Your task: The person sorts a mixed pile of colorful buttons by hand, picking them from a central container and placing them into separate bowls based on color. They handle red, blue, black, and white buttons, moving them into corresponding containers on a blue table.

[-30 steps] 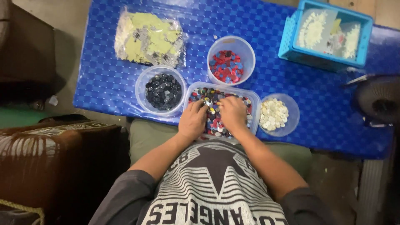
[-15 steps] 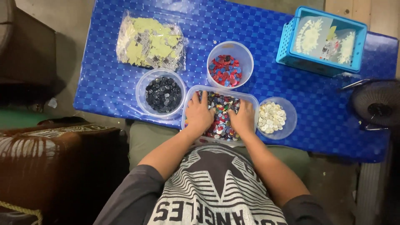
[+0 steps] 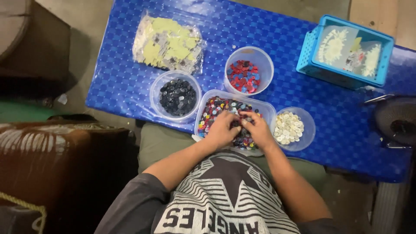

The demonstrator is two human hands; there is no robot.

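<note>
Both of my hands rest inside a clear rectangular tub (image 3: pixel 207 107) full of mixed coloured buttons at the near edge of a blue table (image 3: pixel 303 65). My left hand (image 3: pixel 224 129) lies palm down on the buttons, fingers curled. My right hand (image 3: pixel 258 128) sits beside it, its fingertips pinched among the buttons and touching the left. Whether either hand holds a button is hidden. Around the tub stand a round tub of dark buttons (image 3: pixel 177 96), one of red and blue buttons (image 3: pixel 245 74), and one of cream buttons (image 3: pixel 289 128).
A clear bag of pale yellow pieces (image 3: pixel 168 43) lies at the far left of the table. A light blue basket (image 3: pixel 346 52) with packets stands at the far right. A dark round object (image 3: pixel 396 121) sits at the right edge. A brown case (image 3: pixel 47 160) stands left of me.
My hands have drawn closer together over the middle of the mixed button tub; the view has shifted slightly.
</note>
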